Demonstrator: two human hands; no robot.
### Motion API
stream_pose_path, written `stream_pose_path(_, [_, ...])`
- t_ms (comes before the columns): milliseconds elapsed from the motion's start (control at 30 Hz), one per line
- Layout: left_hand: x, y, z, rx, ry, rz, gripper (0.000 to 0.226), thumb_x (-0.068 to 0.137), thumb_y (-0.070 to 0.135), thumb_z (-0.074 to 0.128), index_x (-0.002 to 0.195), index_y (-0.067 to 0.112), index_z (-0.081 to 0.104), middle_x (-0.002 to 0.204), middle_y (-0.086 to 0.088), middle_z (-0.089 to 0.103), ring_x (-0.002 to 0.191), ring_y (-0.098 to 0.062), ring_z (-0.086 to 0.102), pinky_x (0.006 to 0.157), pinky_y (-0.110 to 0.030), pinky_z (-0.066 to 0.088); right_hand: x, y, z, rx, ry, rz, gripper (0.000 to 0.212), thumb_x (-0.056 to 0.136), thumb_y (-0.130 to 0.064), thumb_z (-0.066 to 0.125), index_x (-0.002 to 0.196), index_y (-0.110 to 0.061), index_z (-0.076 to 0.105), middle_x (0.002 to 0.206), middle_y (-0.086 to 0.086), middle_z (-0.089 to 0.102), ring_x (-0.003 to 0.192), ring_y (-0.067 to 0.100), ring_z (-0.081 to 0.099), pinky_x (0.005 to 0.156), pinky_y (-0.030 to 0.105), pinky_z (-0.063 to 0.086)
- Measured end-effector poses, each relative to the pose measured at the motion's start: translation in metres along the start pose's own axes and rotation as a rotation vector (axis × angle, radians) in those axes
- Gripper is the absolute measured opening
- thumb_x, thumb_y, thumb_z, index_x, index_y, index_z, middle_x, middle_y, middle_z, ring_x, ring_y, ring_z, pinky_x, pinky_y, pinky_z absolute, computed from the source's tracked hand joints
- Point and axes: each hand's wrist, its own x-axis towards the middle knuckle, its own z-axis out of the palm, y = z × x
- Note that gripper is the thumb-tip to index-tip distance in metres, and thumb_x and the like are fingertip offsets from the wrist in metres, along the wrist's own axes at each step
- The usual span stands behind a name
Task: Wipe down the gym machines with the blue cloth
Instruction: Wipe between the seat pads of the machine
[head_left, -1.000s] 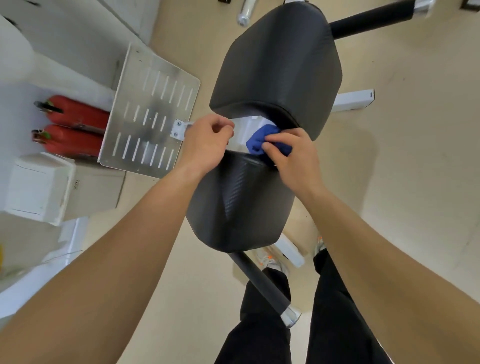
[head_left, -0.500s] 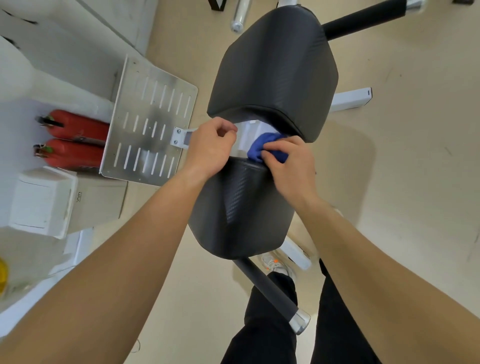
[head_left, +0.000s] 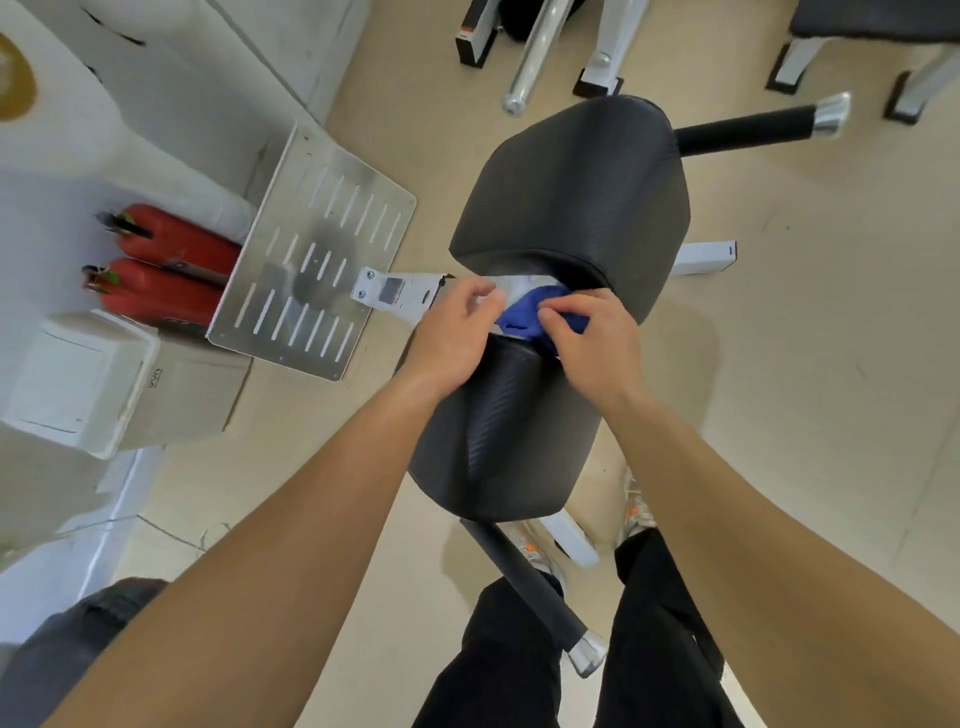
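Beige floor (head_left: 779, 389), blue cloth (head_left: 522, 314) crosswise between pads (head_left: 571, 197)

Under you runs a beige floor (head_left: 805, 415), smooth and evenly lit, with only soft shadows. To your left stands a white wall (head_left: 156, 130). At its foot are two red extinguishers (head_left: 171, 239), side by side. Nearer you sits a white box (head_left: 67, 379), against a tan carton (head_left: 192, 395). Far ahead, a chrome tube (head_left: 530, 57) slants down among white frame feet (head_left: 597, 78).

head-worn view, steeply downward, close
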Motion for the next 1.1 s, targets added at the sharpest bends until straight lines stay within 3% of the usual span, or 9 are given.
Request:
stream_pose_path(100, [-0.008, 0.001, -0.003, -0.124, -0.101, 0.025, 0.048, 0.091, 0.043, 0.065, 0.134, 0.029, 0.049, 0.120, 0.007, 0.063, 0.109, -0.003, 0.058, 0.092, -0.016, 0.042, -0.008, -0.006, -0.010, -0.035, -0.079, -0.109, 0.032, 0.092, -0.021, 0.067, 0.124, -0.022, 0.069, 0.126, -0.006, 0.060, 0.110, 0.003, 0.054, 0.092, 0.003, 0.034])
stream_pose_path(167, [-0.009, 0.000, -0.003, -0.093, -0.082, 0.122, 0.042, 0.088, 0.029, 0.071, 0.126, 0.028, 0.054, 0.113, 0.014, 0.063, 0.099, 0.011, 0.057, 0.079, -0.004, 0.042, -0.013, -0.013, -0.013, -0.034, -0.113, -0.149, 0.044, 0.090, -0.014, 0.068, 0.132, -0.023, 0.062, 0.126, -0.008, 0.062, 0.110, 0.003, 0.057, 0.095, 0.012, 0.042])
stream_pose_path(233, [-0.009, 0.002, -0.007, -0.141, 0.019, 0.122, 0.027, 0.088, 0.015, 0.067, 0.113, 0.024, 0.060, 0.097, 0.015, 0.064, 0.087, 0.010, 0.059, 0.077, -0.010, 0.047, -0.015, -0.023, -0.017, -0.045, -0.050, -0.156, 0.045, 0.086, -0.008, 0.066, 0.128, -0.025, 0.063, 0.116, -0.009, 0.066, 0.101, 0.004, 0.062, 0.090, 0.019, 0.050])
stream_pose_path(333, [-0.004, 0.001, -0.022, -0.214, 0.124, 0.058, 0.018, 0.090, 0.015, 0.062, 0.107, 0.021, 0.064, 0.091, 0.006, 0.068, 0.086, -0.010, 0.064, 0.082, -0.033, 0.055, -0.013, -0.039, -0.023, -0.033, 0.026, -0.148, 0.037, 0.086, -0.006, 0.067, 0.116, -0.026, 0.060, 0.098, -0.016, 0.065, 0.086, 0.003, 0.062, 0.077, 0.015, 0.053])
stream_pose_path(567, [0.010, -0.007, -0.039, 0.147, 0.113, 0.133, 0.021, 0.092, 0.023, 0.056, 0.110, 0.029, 0.065, 0.103, 0.008, 0.064, 0.094, -0.015, 0.060, 0.081, -0.031, 0.049, -0.010, -0.046, -0.012, -0.288, 0.081, -0.275, 0.032, 0.089, -0.011, 0.062, 0.112, -0.031, 0.055, 0.108, -0.010, 0.054, 0.085, 0.012, 0.056, 0.077, 0.034, 0.052])
stream_pose_path(700, [0.017, -0.010, -0.035, -0.101, -0.016, 0.189, 0.044, 0.085, 0.022, 0.061, 0.127, 0.035, 0.057, 0.124, 0.013, 0.057, 0.109, -0.005, 0.056, 0.093, -0.026, 0.049, -0.003, -0.036, -0.014, -0.405, 0.063, -0.364, 0.024, 0.092, -0.015, 0.064, 0.114, -0.022, 0.070, 0.112, -0.005, 0.056, 0.089, 0.015, 0.059, 0.079, 0.028, 0.049])
stream_pose_path(767, [0.020, -0.014, -0.031, -0.004, -0.040, 0.289, 0.034, 0.089, 0.028, 0.062, 0.123, 0.035, 0.063, 0.118, 0.015, 0.063, 0.103, -0.003, 0.057, 0.090, -0.023, 0.049, -0.003, -0.027, -0.012, -0.434, 0.034, -0.392, 0.022, 0.093, -0.013, 0.065, 0.114, -0.014, 0.074, 0.114, 0.001, 0.058, 0.094, 0.016, 0.060, 0.084, 0.025, 0.049])
stream_pose_path(967, [0.048, -0.041, -0.031, 0.317, -0.038, 0.350, 0.017, 0.086, 0.046, 0.068, 0.091, 0.032, 0.076, 0.083, 0.017, 0.060, 0.082, -0.008, 0.053, 0.070, -0.030, 0.045, -0.008, -0.032, 0.018, -0.438, -0.008, -0.178, 0.026, 0.096, -0.017, 0.059, 0.117, -0.012, 0.073, 0.121, 0.001, 0.060, 0.110, 0.016, 0.058, 0.097, 0.027, 0.045])
stream_pose_path(1100, [0.060, -0.037, -0.038, 0.391, -0.102, 0.329, 0.016, 0.089, 0.039, 0.066, 0.095, 0.029, 0.076, 0.092, 0.009, 0.065, 0.087, -0.015, 0.059, 0.075, -0.030, 0.046, -0.017, -0.047, 0.036, -0.261, 0.183, -0.062, 0.021, 0.090, -0.015, 0.064, 0.110, -0.019, 0.071, 0.110, -0.005, 0.062, 0.097, 0.008, 0.057, 0.089, 0.025, 0.048])
